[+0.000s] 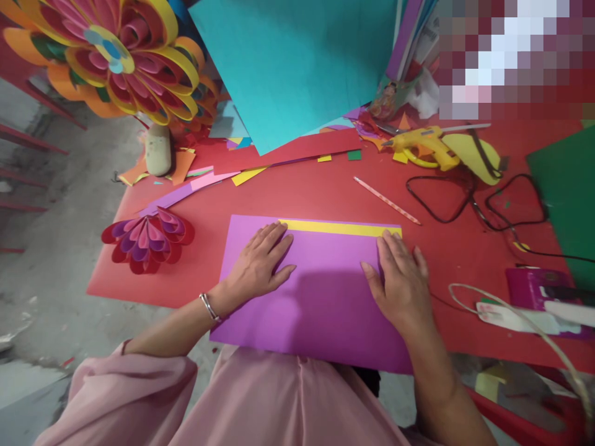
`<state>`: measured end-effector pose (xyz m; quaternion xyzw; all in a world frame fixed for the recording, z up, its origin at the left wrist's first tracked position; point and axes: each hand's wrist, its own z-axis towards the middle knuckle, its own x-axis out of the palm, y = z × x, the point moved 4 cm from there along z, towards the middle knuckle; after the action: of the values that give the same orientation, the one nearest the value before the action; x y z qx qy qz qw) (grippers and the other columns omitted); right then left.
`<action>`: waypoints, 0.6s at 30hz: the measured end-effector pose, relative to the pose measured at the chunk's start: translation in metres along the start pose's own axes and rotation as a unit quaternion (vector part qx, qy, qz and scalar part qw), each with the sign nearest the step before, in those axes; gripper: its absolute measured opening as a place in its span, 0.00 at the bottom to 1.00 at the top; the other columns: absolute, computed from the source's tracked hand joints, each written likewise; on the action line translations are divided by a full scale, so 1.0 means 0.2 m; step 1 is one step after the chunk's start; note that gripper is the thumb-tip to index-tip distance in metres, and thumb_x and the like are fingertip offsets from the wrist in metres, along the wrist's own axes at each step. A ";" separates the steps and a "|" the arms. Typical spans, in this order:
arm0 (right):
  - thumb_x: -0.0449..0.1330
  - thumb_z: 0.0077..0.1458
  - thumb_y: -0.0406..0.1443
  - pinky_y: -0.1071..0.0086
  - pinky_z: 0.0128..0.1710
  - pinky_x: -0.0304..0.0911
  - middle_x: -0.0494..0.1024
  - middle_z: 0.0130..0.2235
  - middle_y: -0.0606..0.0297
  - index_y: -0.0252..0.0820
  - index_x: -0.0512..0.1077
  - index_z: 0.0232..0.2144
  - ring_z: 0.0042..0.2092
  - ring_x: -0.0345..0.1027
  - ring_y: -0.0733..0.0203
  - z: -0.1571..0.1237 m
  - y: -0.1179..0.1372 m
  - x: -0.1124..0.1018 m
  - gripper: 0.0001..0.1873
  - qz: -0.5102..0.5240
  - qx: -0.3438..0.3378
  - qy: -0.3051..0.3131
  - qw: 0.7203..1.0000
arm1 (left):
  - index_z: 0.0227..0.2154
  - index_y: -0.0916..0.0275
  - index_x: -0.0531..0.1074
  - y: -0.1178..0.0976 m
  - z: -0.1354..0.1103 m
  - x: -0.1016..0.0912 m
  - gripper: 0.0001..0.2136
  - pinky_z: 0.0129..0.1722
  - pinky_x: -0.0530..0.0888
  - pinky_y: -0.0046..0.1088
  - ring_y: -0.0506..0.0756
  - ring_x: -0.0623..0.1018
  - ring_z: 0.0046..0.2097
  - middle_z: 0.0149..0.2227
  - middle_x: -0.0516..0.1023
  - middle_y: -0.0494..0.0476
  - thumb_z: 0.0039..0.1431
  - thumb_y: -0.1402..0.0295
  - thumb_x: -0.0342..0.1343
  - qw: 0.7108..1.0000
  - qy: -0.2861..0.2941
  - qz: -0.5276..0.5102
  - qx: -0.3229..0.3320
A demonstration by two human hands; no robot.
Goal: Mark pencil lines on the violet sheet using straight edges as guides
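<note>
A purple sheet of paper [325,297] lies flat at the table's front edge and overhangs it a little. Along its far edge runs a yellow paper strip [334,228]. My left hand [260,257] rests flat on the purple sheet, fingertips at the strip's left end. Fingers stretched out, my right hand [402,275] lies on the sheet's right side with its fingertips touching the strip near its right end. A pink patterned pencil [387,200] lies beyond the sheet on the right.
Left on the red table [297,192] sits a curled-paper half flower [147,240]. A large paper flower [116,59] and a teal sheet [302,62] are behind. A yellow glue gun [425,145], its black cord [439,220] and a white power strip [525,319] lie right.
</note>
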<state>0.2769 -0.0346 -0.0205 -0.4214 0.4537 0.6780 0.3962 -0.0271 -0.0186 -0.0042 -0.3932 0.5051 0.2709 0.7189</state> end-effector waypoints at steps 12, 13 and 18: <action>0.49 0.75 0.46 0.43 0.75 0.45 0.61 0.74 0.49 0.38 0.53 0.75 0.76 0.52 0.47 0.00 0.02 -0.02 0.34 -0.003 0.034 0.038 0.999 | 0.71 0.59 0.60 0.01 0.00 0.00 0.31 0.69 0.67 0.60 0.74 0.66 0.72 0.70 0.65 0.73 0.69 0.58 0.58 0.999 -0.023 0.016 0.042; 0.49 0.75 0.46 0.43 0.75 0.45 0.60 0.74 0.49 0.38 0.53 0.75 0.76 0.52 0.48 0.00 0.02 -0.02 0.34 -0.003 0.035 0.040 0.999 | 0.71 0.59 0.60 0.01 0.01 -0.01 0.31 0.68 0.67 0.60 0.74 0.66 0.71 0.70 0.66 0.73 0.69 0.58 0.58 0.999 -0.025 0.016 0.045; 0.48 0.75 0.47 0.42 0.75 0.45 0.60 0.74 0.50 0.39 0.53 0.75 0.76 0.51 0.47 0.00 0.02 -0.04 0.34 0.008 0.040 0.042 0.998 | 0.70 0.61 0.61 -0.01 0.01 -0.01 0.31 0.68 0.68 0.60 0.75 0.67 0.71 0.70 0.66 0.74 0.69 0.59 0.58 0.999 -0.025 0.020 0.042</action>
<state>0.2748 -0.0374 -0.0125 -0.4298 0.4996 0.6441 0.3882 -0.0262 -0.0175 -0.0009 -0.3453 0.5062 0.2735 0.7414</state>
